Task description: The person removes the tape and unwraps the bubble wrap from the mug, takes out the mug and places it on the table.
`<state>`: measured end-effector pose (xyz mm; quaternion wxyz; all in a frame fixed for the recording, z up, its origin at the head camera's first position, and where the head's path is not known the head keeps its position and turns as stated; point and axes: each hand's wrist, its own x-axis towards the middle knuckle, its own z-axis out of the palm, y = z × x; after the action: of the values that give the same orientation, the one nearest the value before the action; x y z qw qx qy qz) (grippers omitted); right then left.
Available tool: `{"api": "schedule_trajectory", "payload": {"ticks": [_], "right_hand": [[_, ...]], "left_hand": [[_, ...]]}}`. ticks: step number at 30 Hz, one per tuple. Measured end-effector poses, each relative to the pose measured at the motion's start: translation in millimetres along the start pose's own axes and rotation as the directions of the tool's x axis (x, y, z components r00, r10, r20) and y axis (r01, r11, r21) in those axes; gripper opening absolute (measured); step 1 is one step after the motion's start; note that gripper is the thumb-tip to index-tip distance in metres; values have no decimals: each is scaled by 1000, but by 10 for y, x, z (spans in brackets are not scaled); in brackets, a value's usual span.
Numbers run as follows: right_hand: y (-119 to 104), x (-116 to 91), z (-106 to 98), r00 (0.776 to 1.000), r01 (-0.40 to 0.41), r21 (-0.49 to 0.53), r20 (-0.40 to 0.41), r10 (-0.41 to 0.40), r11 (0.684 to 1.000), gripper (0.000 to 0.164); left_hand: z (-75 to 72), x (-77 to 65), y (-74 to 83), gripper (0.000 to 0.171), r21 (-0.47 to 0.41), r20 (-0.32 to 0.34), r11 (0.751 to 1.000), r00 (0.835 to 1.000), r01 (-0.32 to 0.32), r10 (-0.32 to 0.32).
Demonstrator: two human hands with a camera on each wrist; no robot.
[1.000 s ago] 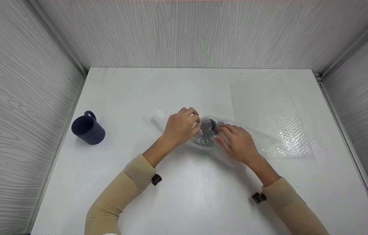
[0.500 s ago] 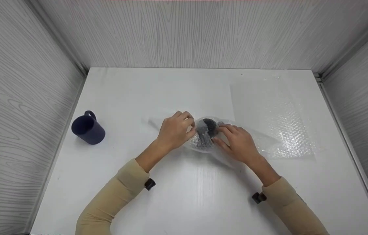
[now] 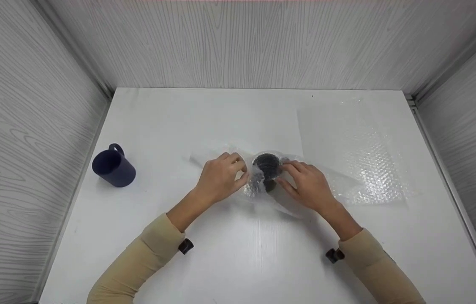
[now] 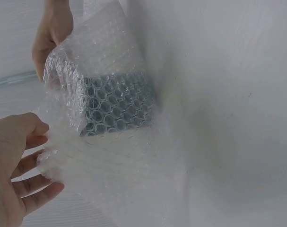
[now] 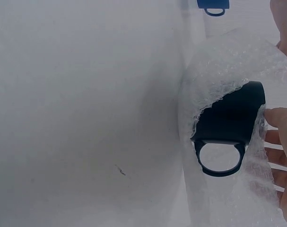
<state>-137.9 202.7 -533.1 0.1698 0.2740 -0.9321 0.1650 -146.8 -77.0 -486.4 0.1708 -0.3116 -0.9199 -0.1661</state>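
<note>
A dark mug [image 3: 267, 166] stands in the middle of the table, partly covered by bubble wrap [image 4: 105, 42]. In the right wrist view the mug's bare side and handle [image 5: 221, 174] show through a gap in the wrap. My left hand [image 3: 223, 175] pinches the wrap's edge on the left, a little apart from the mug. At the mug's right, my right hand [image 3: 308, 184] grips the other edge of the wrap, its thumb and fingers by the rim. Seen from the left wrist, bubble wrap still covers the mug's near side.
A blue mug [image 3: 114, 167] with a handle is on the table's left part. To the right lies a flat sheet of bubble wrap [image 3: 349, 143] on the white table [image 3: 238, 261]. Grey wood-patterned walls [image 3: 238, 44] border the back and both sides.
My left hand has moved left and toward me, drawing the wrap off the mug's top. More of the dark mug's opening is bare. The right hand has stayed in place.
</note>
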Motion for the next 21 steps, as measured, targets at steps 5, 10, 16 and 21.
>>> {"api": "schedule_trajectory", "payload": {"ticks": [5,10,16,21], "right_hand": [[10,0,15,1000,8,-2,-12,-8,1000,34],[1,-6,20,1000,13,1,-13,-13,1000,31],[-14,-9,13,1000,-14,13,9,14,1000,31],[-11,-8,26,1000,-19,11,8,18,1000,31]], "left_hand": [[-31,-78,-1,9,3,-3,1000,1000,-4,4],[-30,-198,-3,9,20,-14,1000,1000,-19,20],[-8,-328,4,10,8,-16,1000,1000,-15,15],[-14,-403,18,9,-11,-9,1000,1000,0,0]]}}
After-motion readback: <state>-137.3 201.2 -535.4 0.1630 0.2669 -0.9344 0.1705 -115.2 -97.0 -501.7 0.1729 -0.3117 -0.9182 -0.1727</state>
